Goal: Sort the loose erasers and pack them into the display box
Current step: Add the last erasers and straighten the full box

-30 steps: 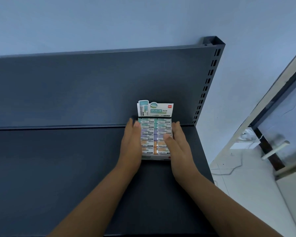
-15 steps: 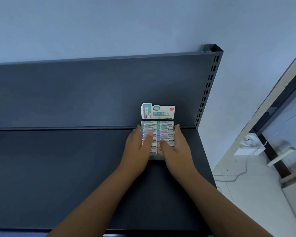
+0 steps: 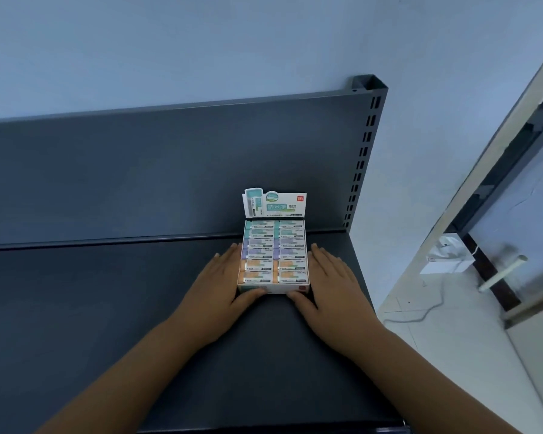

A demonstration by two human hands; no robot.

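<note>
A white display box (image 3: 275, 289) stands on the dark grey shelf (image 3: 107, 308) near its right end, its printed header card (image 3: 275, 205) upright at the back. Erasers (image 3: 275, 250) fill it in two columns: green at the back, purple in the middle, orange at the front. My left hand (image 3: 220, 283) lies along the box's left side and my right hand (image 3: 329, 283) along its right side. Both thumbs curl onto the front wall, so the box is held between the hands. No loose erasers are in sight.
The shelf's back panel (image 3: 170, 170) rises behind the box, and a slotted upright (image 3: 362, 151) marks the right end. Past the edge are a light floor with a white box (image 3: 445, 258) and cable, and a door with a handle (image 3: 502, 272).
My hands lay on top of the erasers half a second ago. They have slid off to the box's sides, thumbs now at the front wall, and the eraser rows are uncovered.
</note>
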